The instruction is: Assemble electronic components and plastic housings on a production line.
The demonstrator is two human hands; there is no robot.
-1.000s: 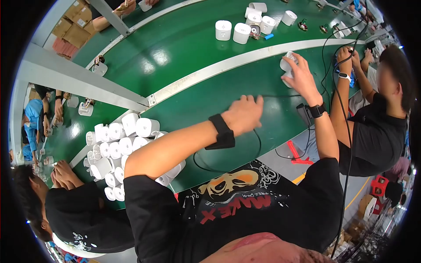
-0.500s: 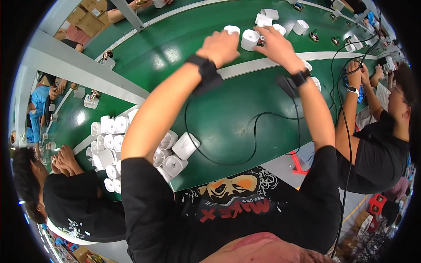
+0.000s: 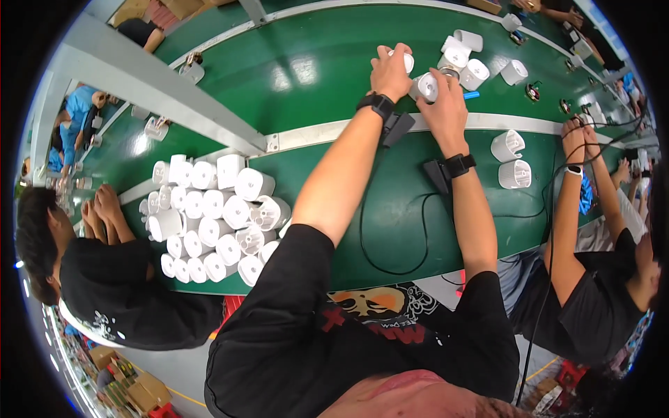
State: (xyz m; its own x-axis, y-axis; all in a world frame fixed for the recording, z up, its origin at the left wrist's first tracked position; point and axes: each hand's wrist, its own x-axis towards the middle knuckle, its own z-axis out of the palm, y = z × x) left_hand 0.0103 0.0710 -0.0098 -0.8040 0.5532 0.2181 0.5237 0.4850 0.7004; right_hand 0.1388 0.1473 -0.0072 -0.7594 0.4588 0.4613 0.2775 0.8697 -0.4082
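Both my arms reach over the light rail to the far green conveyor. My left hand (image 3: 390, 73) is closed around a white plastic housing (image 3: 402, 63), its fingers curled over the sides. Just right of it and nearer, my right hand (image 3: 447, 108) grips another white housing (image 3: 425, 87), whose end face with a small central hole shows. Beyond the right hand stand several more white housings (image 3: 474, 73). One behind its fingers has a metallic rim (image 3: 449, 72). A small blue piece (image 3: 472, 95) lies beside the right hand.
White housings (image 3: 212, 230) are stacked on the near green table (image 3: 327, 272) at left. Two open housings (image 3: 514, 174) stand at right. Black cables (image 3: 390, 270) trail from my wrist devices. A grey post (image 3: 174, 90) rises at left. People sit on both sides.
My left hand has closed on a housing, and my right hand now grips the other one. The whole view has shifted, showing more of the stack and the two open housings at right.
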